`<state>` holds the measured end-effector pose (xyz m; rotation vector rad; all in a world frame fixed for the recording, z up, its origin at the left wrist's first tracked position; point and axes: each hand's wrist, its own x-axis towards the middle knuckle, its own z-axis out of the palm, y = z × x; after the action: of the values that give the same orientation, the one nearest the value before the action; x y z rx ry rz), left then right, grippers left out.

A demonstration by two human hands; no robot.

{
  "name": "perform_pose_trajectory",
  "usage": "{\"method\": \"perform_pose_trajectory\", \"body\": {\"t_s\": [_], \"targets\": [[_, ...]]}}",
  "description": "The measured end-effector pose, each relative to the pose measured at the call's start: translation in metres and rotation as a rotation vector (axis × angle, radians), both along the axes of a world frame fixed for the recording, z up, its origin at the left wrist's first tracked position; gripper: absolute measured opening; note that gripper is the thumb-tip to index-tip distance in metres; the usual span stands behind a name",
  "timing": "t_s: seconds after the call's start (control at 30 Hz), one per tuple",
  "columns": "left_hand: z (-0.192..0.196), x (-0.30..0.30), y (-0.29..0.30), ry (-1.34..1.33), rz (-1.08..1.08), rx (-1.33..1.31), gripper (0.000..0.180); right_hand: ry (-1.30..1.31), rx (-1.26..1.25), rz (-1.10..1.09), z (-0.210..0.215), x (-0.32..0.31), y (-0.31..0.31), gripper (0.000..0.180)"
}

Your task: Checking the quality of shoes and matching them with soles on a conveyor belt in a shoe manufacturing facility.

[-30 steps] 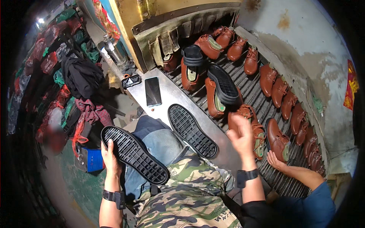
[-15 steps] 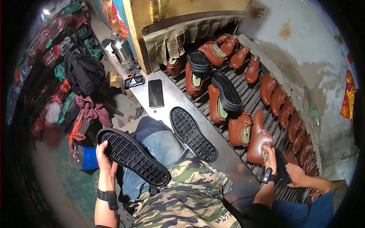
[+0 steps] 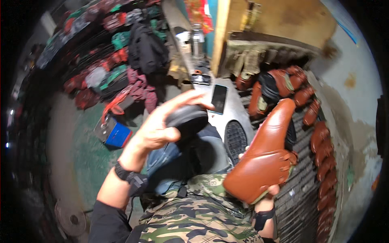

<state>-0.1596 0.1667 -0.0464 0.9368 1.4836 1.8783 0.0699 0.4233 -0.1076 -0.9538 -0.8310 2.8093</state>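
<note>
My left hand [image 3: 152, 129] is raised over my lap, closed around a black rubber shoe sole [image 3: 187, 120] seen nearly end on. To its right, a brown leather shoe upper [image 3: 261, 158] with laces is in my right hand [image 3: 266, 201]. The upper is tilted, toe end low and heel end up, and hides most of that hand. Behind it, a second black sole [image 3: 235, 137] lies tread up on the metal ledge [image 3: 227, 118].
Rows of brown shoes [image 3: 323, 178] line the slatted rack [image 3: 298, 198] on the right, below a yellowish machine housing [image 3: 275, 18]. A phone [image 3: 219, 98] and a metal flask [image 3: 197, 42] stand on the ledge side. Bagged items [image 3: 97, 77] and a blue box [image 3: 116, 133] are left.
My right hand has lifted the shoe upper from the rack toward my lap. My left hand has raised and turned the sole. The co-worker's hand has left the view, which has shifted.
</note>
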Motion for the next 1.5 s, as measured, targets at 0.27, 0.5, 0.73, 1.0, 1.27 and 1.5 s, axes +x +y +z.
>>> {"method": "perform_pose_trajectory", "body": {"t_s": [0.27, 0.5, 0.73, 1.0, 1.27, 1.5], "targets": [[-0.038, 0.013, 0.011, -0.504, -0.093, 0.192, 0.112, 0.463, 0.972, 0.296, -0.063, 0.016, -0.085, 0.139], [-0.031, -0.002, 0.014, -0.304, -0.146, 0.094, 0.104, 0.478, 1.316, 0.487, -0.082, 0.028, -0.08, 0.136], [-0.03, -0.001, 0.018, -0.259, -0.154, 0.048, 0.101, 0.538, 1.336, 0.458, -0.076, 0.019, -0.081, 0.136], [-0.015, 0.002, 0.013, -0.276, -0.19, -0.078, 0.082, 0.604, 1.356, 0.501, -0.055, 0.005, -0.075, 0.135], [0.003, 0.028, -0.007, 0.295, 0.058, -0.383, 0.104, 0.683, 1.462, 0.592, -0.038, -0.008, -0.07, 0.142], [-0.012, 0.046, -0.006, 0.161, 0.136, -0.223, 0.09, 0.634, 0.615, 0.132, -0.023, -0.053, -0.064, 0.128]]}}
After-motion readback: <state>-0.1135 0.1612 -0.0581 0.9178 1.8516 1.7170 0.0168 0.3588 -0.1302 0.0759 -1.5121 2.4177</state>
